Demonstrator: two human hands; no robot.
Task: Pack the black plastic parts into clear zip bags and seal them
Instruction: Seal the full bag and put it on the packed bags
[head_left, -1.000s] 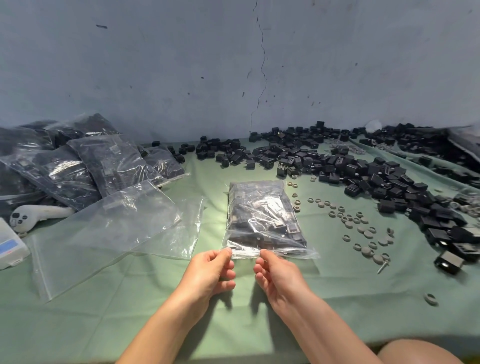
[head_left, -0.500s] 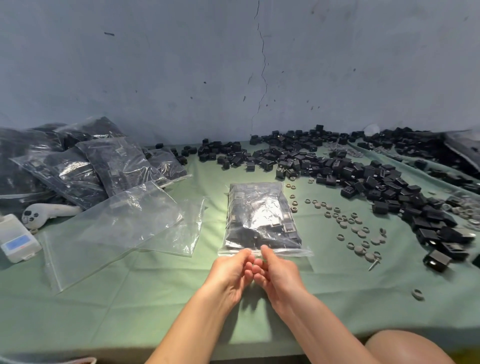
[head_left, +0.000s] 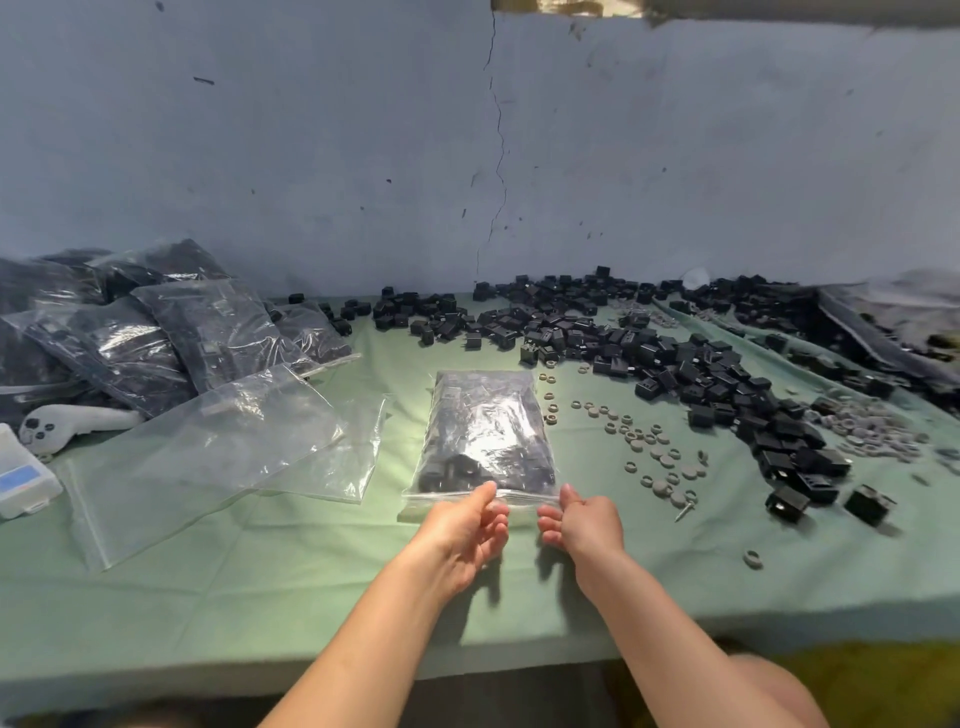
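Both your forearms enter from 6 o'clock and reach forward over the green-covered desk (head_left: 311, 582).

Left hand (head_left: 462, 525): palm turned inward, thumb laid on top of the zip strip and fingers curled beneath it. It pinches the near edge of the filled zip bag (head_left: 488, 431) a little left of the middle.

Right hand (head_left: 584, 522): back of the hand up, thumb and forefinger pinching the same strip at its right corner.

Your hands are apart, with a short stretch of strip bare between them. Whether the strip is pressed closed cannot be told.

The bag lies flat at desk centre, long axis running 6 to 12 and mouth toward you, stuffed with black pieces.

Taken from the bag:
- Loose black plastic parts (head_left: 649, 353) are heaped from 12 round to 3 o'clock.
- Grey rings (head_left: 649, 452) are scattered at 3, with a screw (head_left: 685, 512) near 4.
- Empty zip bags (head_left: 208, 457) overlap at 9.
- Packed bags (head_left: 156, 332) are stacked at 10, with a white controller (head_left: 67, 423) at their near edge.
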